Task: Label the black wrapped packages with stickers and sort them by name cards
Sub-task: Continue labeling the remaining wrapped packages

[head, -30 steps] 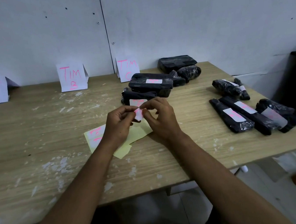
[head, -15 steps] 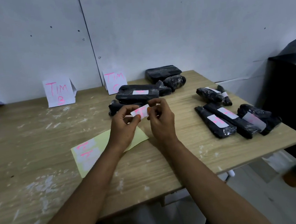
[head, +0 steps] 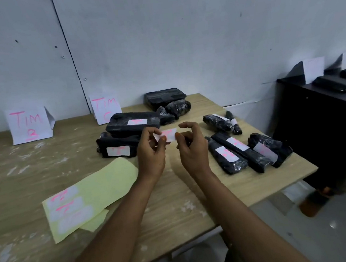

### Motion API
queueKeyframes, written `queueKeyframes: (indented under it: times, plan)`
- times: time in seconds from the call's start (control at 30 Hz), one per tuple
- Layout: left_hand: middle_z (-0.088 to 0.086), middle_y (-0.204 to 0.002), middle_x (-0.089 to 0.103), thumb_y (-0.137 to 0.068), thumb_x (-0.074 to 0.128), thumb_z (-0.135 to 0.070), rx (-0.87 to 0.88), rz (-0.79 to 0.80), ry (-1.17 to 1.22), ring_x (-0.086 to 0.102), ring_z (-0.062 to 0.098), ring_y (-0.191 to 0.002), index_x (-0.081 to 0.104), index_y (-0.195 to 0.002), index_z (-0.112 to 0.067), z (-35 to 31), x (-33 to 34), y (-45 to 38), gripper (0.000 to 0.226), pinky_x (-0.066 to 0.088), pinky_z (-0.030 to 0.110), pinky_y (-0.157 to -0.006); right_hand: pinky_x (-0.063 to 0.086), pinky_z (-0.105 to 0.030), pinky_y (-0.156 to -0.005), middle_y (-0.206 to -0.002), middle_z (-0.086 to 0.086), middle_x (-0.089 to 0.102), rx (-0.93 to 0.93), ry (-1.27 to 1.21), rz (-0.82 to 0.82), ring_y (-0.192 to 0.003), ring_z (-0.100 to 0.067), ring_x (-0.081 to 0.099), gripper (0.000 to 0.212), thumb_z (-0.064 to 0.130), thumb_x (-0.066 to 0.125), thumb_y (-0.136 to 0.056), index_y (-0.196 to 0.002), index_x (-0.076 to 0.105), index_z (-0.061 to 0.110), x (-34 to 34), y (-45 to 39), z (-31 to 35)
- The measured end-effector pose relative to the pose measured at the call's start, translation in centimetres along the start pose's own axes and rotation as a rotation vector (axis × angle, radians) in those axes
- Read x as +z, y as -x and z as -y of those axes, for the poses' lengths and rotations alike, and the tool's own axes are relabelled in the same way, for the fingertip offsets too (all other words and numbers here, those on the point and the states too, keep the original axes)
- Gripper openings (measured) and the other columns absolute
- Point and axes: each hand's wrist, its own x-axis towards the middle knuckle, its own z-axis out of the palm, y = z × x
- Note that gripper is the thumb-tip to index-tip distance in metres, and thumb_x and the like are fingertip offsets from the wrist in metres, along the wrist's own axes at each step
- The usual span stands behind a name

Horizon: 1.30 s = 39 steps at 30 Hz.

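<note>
My left hand (head: pixel 152 152) and my right hand (head: pixel 191 148) pinch the two ends of a white sticker (head: pixel 168 134) with pink writing, held above the table. A yellow sticker sheet (head: pixel 101 187) with three stickers on it lies at the lower left. Two labelled black packages (head: pixel 133 123) are stacked in front of the name card "TIM C" (head: pixel 105 109). The card "TIM B" (head: pixel 29 125) stands to the left. Unlabelled black packages (head: pixel 164 98) lie at the back. Several labelled packages (head: pixel 240 151) lie on the right.
The wooden table (head: pixel 12 179) ends at its right edge near the packages. A dark cabinet (head: pixel 324 119) stands to the right, with more black packages and white cards on top. A grey wall is behind the table.
Both hands lifted the sticker off the yellow sheet and carried it up and to the right. The view has turned right, so the dark cabinet now shows.
</note>
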Motion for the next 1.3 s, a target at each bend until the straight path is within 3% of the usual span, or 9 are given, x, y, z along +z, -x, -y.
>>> queueKeyframes:
  times: [0.1,0.27,0.4,0.5,0.57,0.7,0.87,1.0,1.3]
  plan:
    - [0.007,-0.096,0.060,-0.096,0.052,0.002,0.068,0.018,-0.087,0.066,0.010,-0.083,0.062,-0.088,-0.019,1.2,-0.2,-0.1,0.024,0.054,0.028,-0.070,0.054,-0.041,-0.068,-0.073,0.001,0.070,0.072,0.046,0.076,-0.065,-0.020,0.064,0.021,0.013,0.065,-0.090,-0.106,0.055,0.023,0.0,-0.7,-1.0]
    - [0.001,-0.103,0.061,-0.093,0.056,0.001,0.065,-0.023,-0.178,0.065,0.014,-0.092,0.071,-0.102,-0.012,2.8,-0.5,-0.5,0.021,0.058,0.037,-0.079,0.054,-0.036,-0.067,-0.078,0.003,0.068,0.185,0.023,0.121,-0.066,-0.018,0.065,0.008,0.019,0.054,-0.097,-0.105,0.058,0.019,1.2,-1.6,-1.5]
    - [0.008,-0.102,0.061,-0.084,0.070,0.000,0.112,-0.022,-0.209,0.063,0.013,-0.088,0.069,-0.099,-0.006,2.5,-0.1,-0.4,0.016,0.052,0.013,-0.072,0.057,-0.040,-0.074,-0.088,0.006,0.067,0.304,0.031,0.062,-0.087,-0.020,0.066,0.020,0.017,0.043,-0.100,-0.103,0.062,0.012,2.1,-3.3,-1.8]
    - [0.007,-0.097,0.060,-0.080,0.075,-0.002,0.113,-0.079,-0.198,0.061,0.008,-0.085,0.067,-0.091,-0.009,2.7,-0.2,-0.5,0.016,0.048,0.008,-0.066,0.055,-0.047,-0.082,-0.086,0.003,0.064,0.397,0.103,0.088,-0.087,-0.025,0.065,0.018,0.014,0.045,-0.097,-0.102,0.062,0.014,2.7,-5.4,-3.4]
    - [0.005,-0.095,0.060,-0.078,0.078,-0.005,0.111,-0.111,-0.205,0.061,0.011,-0.083,0.063,-0.088,-0.014,2.9,-0.3,-0.7,0.020,0.049,0.010,-0.065,0.052,-0.047,-0.088,-0.093,-0.003,0.064,0.394,0.226,0.158,-0.091,-0.029,0.064,0.017,0.012,0.050,-0.094,-0.106,0.061,0.015,2.9,-6.7,-4.4]
    - [0.004,-0.094,0.058,-0.077,0.079,-0.006,0.092,-0.143,-0.203,0.061,0.018,-0.079,0.058,-0.087,-0.020,3.0,-0.2,-0.9,0.027,0.049,0.012,-0.064,0.038,-0.029,-0.088,-0.130,-0.016,0.047,0.354,0.496,0.264,-0.108,-0.031,0.053,0.032,0.012,0.052,-0.093,-0.125,0.053,0.012,3.4,-9.0,-5.5]
    - [0.005,-0.093,0.058,-0.077,0.079,-0.005,0.079,-0.148,-0.211,0.060,0.018,-0.078,0.059,-0.086,-0.017,3.2,-0.2,-1.1,0.025,0.048,0.012,-0.063,0.037,-0.045,-0.103,-0.143,-0.020,0.031,0.289,0.715,0.302,-0.121,-0.043,0.044,0.044,0.013,0.046,-0.095,-0.138,0.044,0.016,4.4,-11.7,-6.3]
    - [0.005,-0.093,0.057,-0.077,0.079,-0.005,0.087,-0.141,-0.229,0.059,0.014,-0.077,0.060,-0.086,-0.012,3.1,-0.2,-1.0,0.022,0.048,0.011,-0.062,0.035,-0.050,-0.102,-0.148,-0.017,0.028,0.229,0.883,0.315,-0.128,-0.041,0.030,0.043,0.026,0.043,-0.099,-0.141,0.043,0.020,4.9,-13.3,-6.8]
    - [0.005,-0.093,0.057,-0.078,0.078,-0.004,0.073,-0.126,-0.259,0.057,-0.001,-0.078,0.060,-0.084,-0.011,3.1,0.0,-1.0,0.021,0.045,0.006,-0.064,0.026,-0.051,-0.107,-0.157,-0.006,0.023,0.210,0.981,0.395,-0.137,-0.041,0.020,0.042,0.038,0.035,-0.102,-0.144,0.040,0.035,6.0,-17.6,-8.5]
